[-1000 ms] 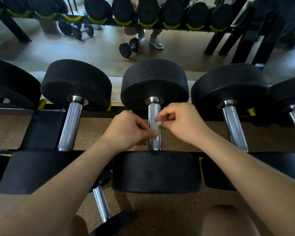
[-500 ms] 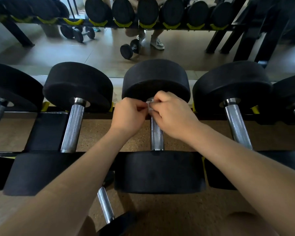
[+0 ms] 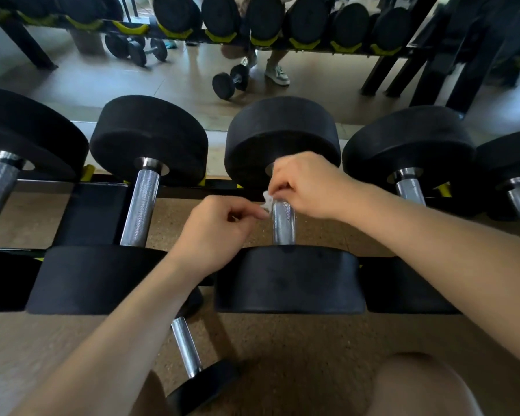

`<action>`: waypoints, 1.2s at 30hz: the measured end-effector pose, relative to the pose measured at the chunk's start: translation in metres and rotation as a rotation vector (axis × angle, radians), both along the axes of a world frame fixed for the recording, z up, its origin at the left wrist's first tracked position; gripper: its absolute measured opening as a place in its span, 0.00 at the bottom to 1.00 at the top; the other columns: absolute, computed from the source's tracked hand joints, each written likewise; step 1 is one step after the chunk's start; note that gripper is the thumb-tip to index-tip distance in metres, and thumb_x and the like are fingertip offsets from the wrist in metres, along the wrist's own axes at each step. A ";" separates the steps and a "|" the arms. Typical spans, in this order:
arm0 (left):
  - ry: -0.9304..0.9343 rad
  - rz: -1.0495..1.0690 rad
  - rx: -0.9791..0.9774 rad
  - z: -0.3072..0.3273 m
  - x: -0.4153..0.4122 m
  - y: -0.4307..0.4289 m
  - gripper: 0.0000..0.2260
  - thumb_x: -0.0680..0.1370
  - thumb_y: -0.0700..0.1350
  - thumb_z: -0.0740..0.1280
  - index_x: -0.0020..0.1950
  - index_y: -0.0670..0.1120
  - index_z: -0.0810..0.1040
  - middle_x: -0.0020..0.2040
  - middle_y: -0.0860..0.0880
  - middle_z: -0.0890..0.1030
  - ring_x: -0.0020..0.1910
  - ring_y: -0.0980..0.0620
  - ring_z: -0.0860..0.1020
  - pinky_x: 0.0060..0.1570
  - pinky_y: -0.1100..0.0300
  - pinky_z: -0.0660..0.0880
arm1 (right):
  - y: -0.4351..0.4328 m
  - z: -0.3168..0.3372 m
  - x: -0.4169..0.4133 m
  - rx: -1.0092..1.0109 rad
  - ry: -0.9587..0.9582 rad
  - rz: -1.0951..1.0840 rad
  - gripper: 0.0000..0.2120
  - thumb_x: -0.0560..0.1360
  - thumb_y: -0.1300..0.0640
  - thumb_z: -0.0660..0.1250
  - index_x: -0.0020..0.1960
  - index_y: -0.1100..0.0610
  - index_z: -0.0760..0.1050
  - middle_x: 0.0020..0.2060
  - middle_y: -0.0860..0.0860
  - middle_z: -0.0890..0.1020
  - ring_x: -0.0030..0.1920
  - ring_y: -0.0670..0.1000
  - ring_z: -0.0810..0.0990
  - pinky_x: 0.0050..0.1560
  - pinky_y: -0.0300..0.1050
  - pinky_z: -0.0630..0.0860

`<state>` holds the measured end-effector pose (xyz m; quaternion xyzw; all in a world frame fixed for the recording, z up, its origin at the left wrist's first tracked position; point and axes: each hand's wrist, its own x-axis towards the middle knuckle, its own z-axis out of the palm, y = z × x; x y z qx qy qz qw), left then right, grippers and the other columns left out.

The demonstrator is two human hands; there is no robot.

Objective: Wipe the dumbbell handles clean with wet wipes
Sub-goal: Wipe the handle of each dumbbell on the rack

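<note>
One wipe (image 3: 267,201) pinched — left hand (image 3: 219,232), right hand (image 3: 309,184).

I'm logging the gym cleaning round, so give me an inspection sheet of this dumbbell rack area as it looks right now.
Surface: black rack with yellow cradles, carrying a row of black dumbbells above a brown floor.
Job's things: wet wipe, small and crumpled, against the far end of the middle handle; left neighbour handle and right neighbour handle bare.
Clutter: lower dumbbell lying slanted below the row.
Grippers: left hand pinches the wipe's edge; right hand holds it on the handle.
Cables: nothing seen.
Surroundings: apparent mirror showing more racked dumbbells, loose ones on the floor and sneakers.
</note>
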<state>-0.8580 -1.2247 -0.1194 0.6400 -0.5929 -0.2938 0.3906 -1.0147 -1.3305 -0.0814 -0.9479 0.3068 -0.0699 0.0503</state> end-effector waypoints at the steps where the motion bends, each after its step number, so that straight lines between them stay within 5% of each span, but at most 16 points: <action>1: 0.015 -0.021 0.008 -0.001 -0.001 0.000 0.13 0.76 0.39 0.68 0.43 0.58 0.83 0.36 0.58 0.82 0.36 0.61 0.78 0.39 0.69 0.72 | 0.003 -0.002 -0.001 0.022 0.024 0.031 0.06 0.74 0.59 0.69 0.46 0.53 0.84 0.40 0.44 0.76 0.46 0.49 0.78 0.49 0.51 0.77; 5: 0.172 -0.066 0.091 0.000 -0.005 0.002 0.13 0.75 0.35 0.69 0.41 0.54 0.83 0.35 0.55 0.82 0.33 0.64 0.76 0.39 0.65 0.71 | 0.024 -0.006 -0.010 0.187 0.101 0.149 0.05 0.71 0.59 0.71 0.44 0.53 0.85 0.41 0.47 0.81 0.43 0.48 0.78 0.47 0.47 0.75; 8: 0.239 -0.065 0.092 0.002 -0.009 0.001 0.11 0.74 0.33 0.69 0.46 0.49 0.83 0.35 0.51 0.81 0.32 0.62 0.75 0.37 0.69 0.71 | 0.008 -0.004 -0.018 0.134 -0.094 -0.034 0.04 0.70 0.62 0.73 0.44 0.55 0.85 0.40 0.48 0.81 0.42 0.47 0.79 0.48 0.50 0.77; 14: 0.193 -0.055 0.068 0.012 -0.018 -0.035 0.10 0.76 0.42 0.71 0.56 0.51 0.81 0.39 0.51 0.83 0.38 0.54 0.82 0.44 0.57 0.82 | 0.008 -0.015 -0.012 0.140 -0.453 -0.425 0.07 0.73 0.63 0.70 0.43 0.52 0.83 0.39 0.43 0.79 0.40 0.42 0.78 0.49 0.45 0.79; 19: -0.046 -0.028 -0.028 0.011 -0.021 -0.050 0.04 0.75 0.44 0.72 0.45 0.54 0.84 0.38 0.60 0.81 0.41 0.60 0.80 0.47 0.59 0.79 | 0.014 -0.013 -0.013 0.280 -0.408 -0.444 0.07 0.75 0.57 0.69 0.51 0.51 0.83 0.41 0.40 0.78 0.42 0.39 0.76 0.44 0.29 0.71; 25: 0.078 -0.109 0.073 0.001 -0.006 -0.038 0.12 0.76 0.36 0.69 0.50 0.54 0.83 0.39 0.55 0.82 0.35 0.65 0.77 0.44 0.64 0.75 | 0.016 -0.015 -0.008 0.262 -0.431 -0.461 0.01 0.72 0.56 0.73 0.42 0.52 0.82 0.37 0.41 0.78 0.38 0.38 0.76 0.39 0.28 0.67; 30: 0.057 -0.112 0.034 -0.002 -0.005 -0.029 0.13 0.75 0.33 0.68 0.47 0.52 0.83 0.39 0.57 0.81 0.35 0.66 0.77 0.44 0.65 0.73 | 0.032 -0.012 -0.018 0.254 -0.189 -0.315 0.02 0.71 0.54 0.75 0.43 0.49 0.83 0.36 0.39 0.75 0.36 0.36 0.74 0.35 0.26 0.66; 34: 0.095 -0.086 0.037 0.001 -0.004 -0.026 0.13 0.76 0.34 0.67 0.48 0.53 0.81 0.41 0.52 0.83 0.40 0.58 0.79 0.47 0.60 0.77 | 0.020 -0.002 -0.006 0.156 -0.243 -0.382 0.03 0.74 0.58 0.72 0.44 0.52 0.84 0.37 0.40 0.73 0.37 0.38 0.72 0.37 0.28 0.65; 36: 0.079 -0.060 0.043 0.001 -0.001 -0.025 0.12 0.76 0.35 0.67 0.50 0.53 0.82 0.42 0.52 0.83 0.41 0.57 0.79 0.47 0.59 0.78 | 0.026 -0.004 -0.006 0.187 -0.088 -0.292 0.05 0.74 0.58 0.71 0.45 0.50 0.84 0.34 0.39 0.72 0.36 0.37 0.71 0.36 0.29 0.64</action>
